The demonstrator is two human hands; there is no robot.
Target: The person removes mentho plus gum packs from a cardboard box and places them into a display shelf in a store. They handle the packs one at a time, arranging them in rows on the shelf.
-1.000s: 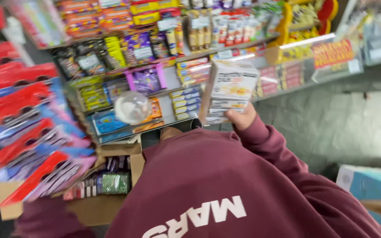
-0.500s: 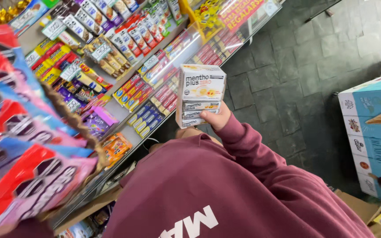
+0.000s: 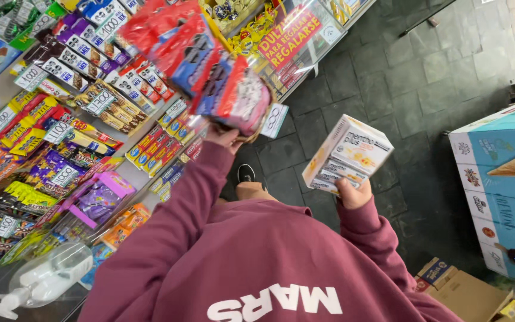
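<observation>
White carton (image 3: 347, 156) — red-blue packets (image 3: 210, 65)

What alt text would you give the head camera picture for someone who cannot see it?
Seen from above, a person in a maroon sweatshirt holds a white box in the right hand and a bundle of red and blue snack packets in the left hand. Shelves of colourful sweets fill the left; dark floor tiles lie to the right.

Bright even light, perhaps overhead; mild blur, tilted view.

Sloped shelves (image 3: 150, 173) carry rows of colourful candy packs (image 3: 49, 113); a cardboard box (image 3: 466, 295) sits on the dark tiled floor (image 3: 424, 77).
</observation>
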